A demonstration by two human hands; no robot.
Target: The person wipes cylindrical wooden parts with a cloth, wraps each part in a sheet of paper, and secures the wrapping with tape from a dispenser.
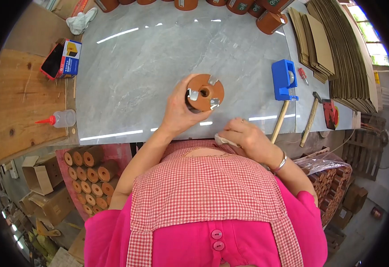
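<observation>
My left fingers (193,116) grip the brown cylinder (196,101) above the worktop's (141,80) near edge. My right fingers (235,129) pinch a white cloth (226,141).

Head camera: single view, worn on the head, facing forward and down.
Apron (208,191): nearest the lens, seen from above, lower middle.
Hands: left hand (176,109) and right hand (250,140) near mid-frame, within arm's reach.
Cylinder (212,84): viewed end-on from above.
Tabletop (136,75): spans the view beyond the apron; far side uppermost.
Lens: wide-angle; straight edges bowed, corners dark.
</observation>
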